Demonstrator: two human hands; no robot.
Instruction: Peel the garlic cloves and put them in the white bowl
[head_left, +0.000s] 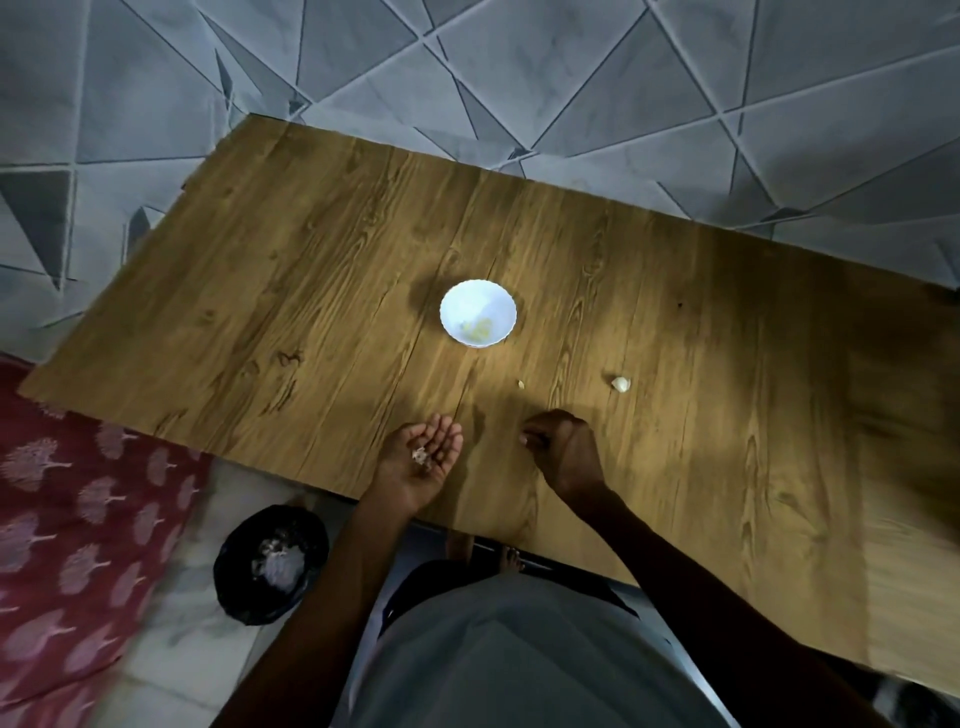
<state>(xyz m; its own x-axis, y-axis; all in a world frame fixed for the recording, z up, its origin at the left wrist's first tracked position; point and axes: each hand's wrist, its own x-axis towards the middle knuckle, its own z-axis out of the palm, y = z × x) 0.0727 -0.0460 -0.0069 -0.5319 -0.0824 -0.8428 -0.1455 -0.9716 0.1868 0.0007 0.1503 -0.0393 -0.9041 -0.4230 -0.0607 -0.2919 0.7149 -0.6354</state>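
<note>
- Nearest: grey shirt front (519, 649), with both forearms stretched out over the near edge of the worktop (311, 260).
- On the floor left of the body, short of the near edge: black bin bag (244, 597) with pale skins heaped inside. Further left, red patterned cloth (78, 519).
- Just past the near edge: left grip (410, 475), palm up, fingers loose and slightly cupped, wide. Small clump of skin scraps (420, 455) lying in the palm, not pinched.
- Right of it and apart: right grip (563, 452), knuckles up, fingers curled in tight and low over the wood. Pale speck at the fingertips, too small to tell whether skin or nail, so cannot tell if anything is held.
- Beyond the right grip, only bare wood between: tiny pale fragment (521, 384). Further right, garlic clove (621, 384) lying loose on the worktop, near that grip but not touching it.
- Further in, around the middle of the worktop: white bowl (445, 312), upright, with yellowish peeled cloves (480, 328) at its bottom. Well apart from both grips, ahead of the gap between them.
- Past the far edge: grey tiled floor (519, 62) with a triangle pattern.
</note>
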